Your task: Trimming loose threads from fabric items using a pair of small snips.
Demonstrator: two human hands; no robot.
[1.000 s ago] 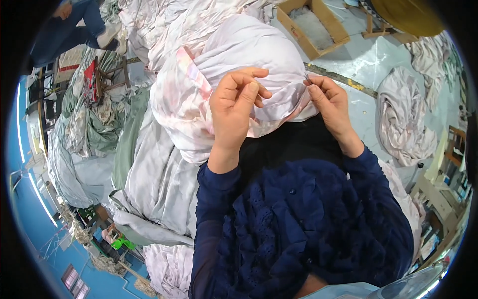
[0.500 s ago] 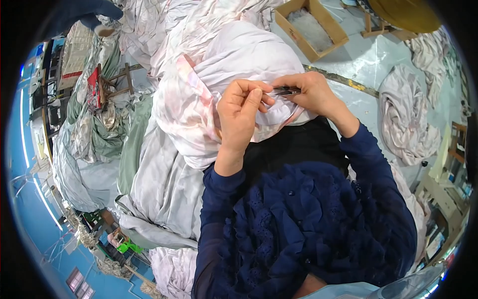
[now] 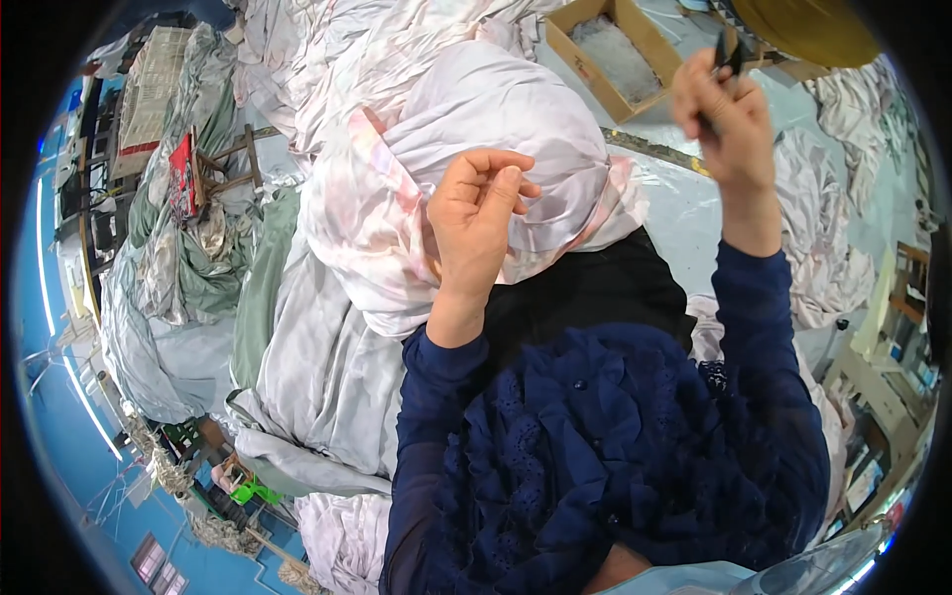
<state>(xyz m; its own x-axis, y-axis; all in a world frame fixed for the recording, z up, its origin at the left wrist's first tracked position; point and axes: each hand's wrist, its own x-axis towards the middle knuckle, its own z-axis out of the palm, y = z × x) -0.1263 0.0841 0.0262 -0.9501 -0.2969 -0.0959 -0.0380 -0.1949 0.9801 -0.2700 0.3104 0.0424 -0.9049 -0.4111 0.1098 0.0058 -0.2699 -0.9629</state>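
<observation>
Over my lap lies a bunched pale white and pink cloth (image 3: 506,109). My left hand (image 3: 476,213) hovers over its near part, thumb and fingers pinched together. Whatever they pinch, if anything, is too small to make out. Well apart from it, my right hand (image 3: 729,124) is raised to the right, past the cloth's edge. Its fingers wrap round a pair of dark thread snips (image 3: 730,58), whose pointed tips stick up from the fist. That hand is a little blurred. Under the cloth's near edge shows black fabric (image 3: 605,293) on my lap.
An open cardboard box (image 3: 570,69) with pale fluffy material stands beyond the cloth. Grey cloth (image 3: 327,367) and a green strip (image 3: 263,297) hang at the left, near a wooden stool (image 3: 238,164). A heap of pale cloth (image 3: 808,228) lies on the floor at right.
My right hand has swung up and to the right with the snips, away from my left hand. The left hand has barely moved. A dark sleeve and hand at the upper left have mostly left view.
</observation>
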